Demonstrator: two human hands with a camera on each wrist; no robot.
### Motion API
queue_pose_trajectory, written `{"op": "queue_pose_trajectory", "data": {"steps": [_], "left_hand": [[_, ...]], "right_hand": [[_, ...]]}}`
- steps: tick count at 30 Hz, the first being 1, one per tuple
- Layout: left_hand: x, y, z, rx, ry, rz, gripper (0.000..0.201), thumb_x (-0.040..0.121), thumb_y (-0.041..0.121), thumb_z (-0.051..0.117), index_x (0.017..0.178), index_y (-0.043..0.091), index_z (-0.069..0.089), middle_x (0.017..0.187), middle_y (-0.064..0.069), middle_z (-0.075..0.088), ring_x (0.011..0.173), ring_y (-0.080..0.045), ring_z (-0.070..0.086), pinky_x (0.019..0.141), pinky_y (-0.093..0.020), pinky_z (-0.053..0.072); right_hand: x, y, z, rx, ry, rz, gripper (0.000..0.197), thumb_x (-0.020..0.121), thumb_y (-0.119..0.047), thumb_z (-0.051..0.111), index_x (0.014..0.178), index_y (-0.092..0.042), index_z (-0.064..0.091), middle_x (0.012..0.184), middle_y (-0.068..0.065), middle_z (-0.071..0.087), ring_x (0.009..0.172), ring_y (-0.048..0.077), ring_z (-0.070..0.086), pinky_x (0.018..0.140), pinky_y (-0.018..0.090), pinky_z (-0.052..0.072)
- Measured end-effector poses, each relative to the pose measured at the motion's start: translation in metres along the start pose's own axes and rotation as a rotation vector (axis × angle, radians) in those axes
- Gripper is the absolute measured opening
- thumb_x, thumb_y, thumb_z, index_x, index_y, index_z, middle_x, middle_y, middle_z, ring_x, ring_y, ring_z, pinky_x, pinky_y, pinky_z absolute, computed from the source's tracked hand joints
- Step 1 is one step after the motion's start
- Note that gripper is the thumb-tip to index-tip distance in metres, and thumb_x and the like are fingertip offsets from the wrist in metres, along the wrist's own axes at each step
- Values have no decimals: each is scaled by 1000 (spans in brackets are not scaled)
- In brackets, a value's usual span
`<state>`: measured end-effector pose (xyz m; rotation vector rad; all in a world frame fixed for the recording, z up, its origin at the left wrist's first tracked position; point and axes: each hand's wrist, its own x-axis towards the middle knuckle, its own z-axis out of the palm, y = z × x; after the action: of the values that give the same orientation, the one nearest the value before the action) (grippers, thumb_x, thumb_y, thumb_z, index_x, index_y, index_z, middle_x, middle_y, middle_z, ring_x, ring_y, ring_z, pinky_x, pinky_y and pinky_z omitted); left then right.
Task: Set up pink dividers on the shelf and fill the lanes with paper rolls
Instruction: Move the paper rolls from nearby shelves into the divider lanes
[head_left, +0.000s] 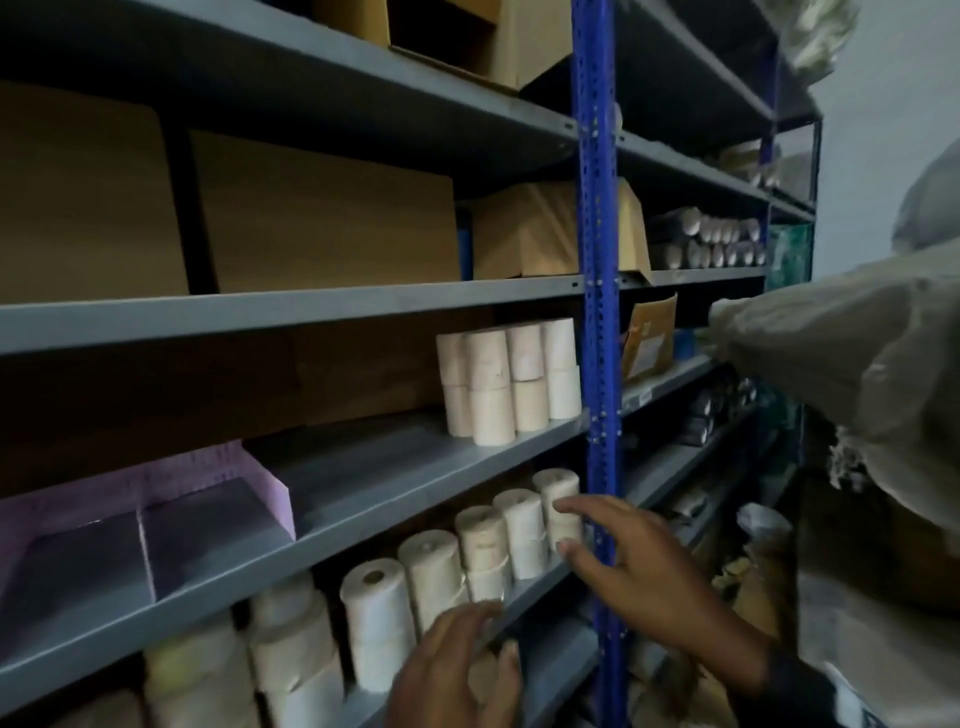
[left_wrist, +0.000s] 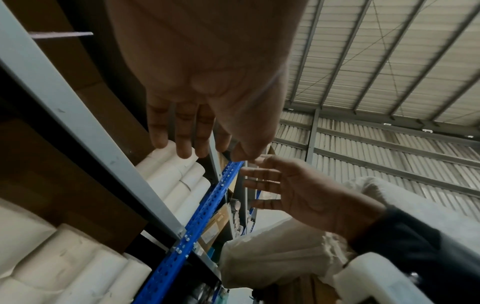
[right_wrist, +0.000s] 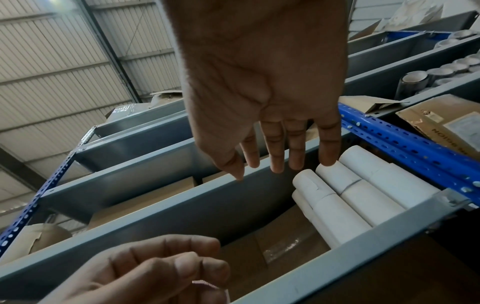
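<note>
Pink dividers (head_left: 156, 499) stand on the left of the grey middle shelf (head_left: 395, 467) and form lanes with nothing in them. A double-stacked cluster of cream paper rolls (head_left: 509, 384) stands at that shelf's right end. More paper rolls (head_left: 467, 545) line the shelf below. My right hand (head_left: 563, 525) is spread in front of the rightmost lower rolls, beside the blue upright (head_left: 597, 312). My left hand (head_left: 488, 631) hovers lower, before the same row, holding nothing. In the wrist views the left hand (left_wrist: 210, 154) and right hand (right_wrist: 259, 170) show straight fingers near the stacked rolls (right_wrist: 350, 185).
Brown cardboard boxes (head_left: 322, 218) fill the shelf above. A large pale sack (head_left: 857, 374) bulges in from the right at arm height. The neighbouring bay holds dark rolls (head_left: 706, 239) and a carton (head_left: 649, 338).
</note>
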<state>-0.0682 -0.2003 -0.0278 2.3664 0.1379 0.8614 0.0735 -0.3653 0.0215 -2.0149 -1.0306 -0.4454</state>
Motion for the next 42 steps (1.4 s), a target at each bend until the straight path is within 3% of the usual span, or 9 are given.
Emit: {"op": "queue_pose_trajectory", "data": {"steps": [3,5,10,14,17,25,29,35,42], "left_hand": [[24,-8,9,7,168,-64,32,84,25,83,115,31,76,111,15,72,107,-7,68,92,-20,50],[50,-15,11,-1,108,-99,31,87,25,81,118,27,75,115,14,72,110,-13,68,96,-31,52],[119,-42,26,26,214,-18,32,91,31,75,123,32,70,112,28,61,114,-8,65,100,-38,53],[172,-62,43,9,268,-21,38,95,48,66,133,44,59,127,24,60,120,-2,58,101,-31,52],[219,-72,52,-47,289,-29,43,98,46,64,140,40,56,133,21,59,120,0,54,99,-19,44],[353,-88,79,-136,341,-51,75,94,61,61,155,24,39,155,3,48,141,-16,44,113,-33,42],[393,-99,92,-157,298,-89,84,90,63,65,157,21,36,156,-1,48,141,-20,46,114,-38,42],[415,-109,105,-206,322,-87,85,84,65,67,151,20,42,143,-4,60,128,-22,58,102,-45,52],[404,-91,89,-324,347,36,77,77,54,83,141,23,54,132,3,65,118,-15,64,95,-44,56]], "right_hand": [[29,9,6,41,21,-30,44,79,-52,56,121,-40,62,119,-27,61,114,-10,54,97,13,42],[51,16,9,44,25,-41,46,78,-52,56,121,-37,64,118,-24,62,112,-8,55,95,13,44],[122,41,14,-1,28,-43,42,83,-43,64,124,-34,63,120,-15,64,101,1,61,90,21,49],[194,68,19,-99,38,-98,43,86,-46,61,127,-35,60,125,-14,62,100,-1,55,85,22,43],[249,83,25,-157,27,-112,43,87,-48,60,128,-36,57,129,-14,60,107,0,56,81,20,39],[368,105,33,-353,-24,-162,60,83,-57,54,137,-32,47,136,0,46,123,20,46,99,34,42],[395,111,35,-518,-138,-143,49,88,-60,49,128,-31,54,117,2,45,115,24,39,98,38,39],[405,116,32,-506,-217,-211,47,91,-55,53,134,-36,49,117,5,43,114,24,38,101,39,38],[369,112,11,-203,-150,-325,46,81,-43,75,123,-33,59,122,-4,37,118,17,42,97,27,40]]}}
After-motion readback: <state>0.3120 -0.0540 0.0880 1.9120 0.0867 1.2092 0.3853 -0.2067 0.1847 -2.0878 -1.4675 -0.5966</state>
